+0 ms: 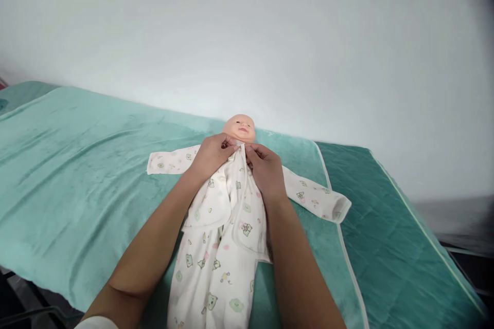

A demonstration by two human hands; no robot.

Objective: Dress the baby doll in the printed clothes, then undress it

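Observation:
A baby doll (240, 127) lies on its back on a teal towel (85, 164), dressed in a white romper (218, 247) printed with small bears. Its sleeves spread out to both sides. My left hand (211, 155) pinches the left flap of the romper's top at the doll's neck. My right hand (266, 169) pinches the opposite flap, just under the chin. Both hands meet at the collar, fingers closed on the cloth. The doll's hands and feet are hidden inside the garment.
The towel covers a padded table with a darker green quilted mat (389, 236) showing on the right. A white wall (270, 51) runs behind the table. The table's front edge drops off at the lower left.

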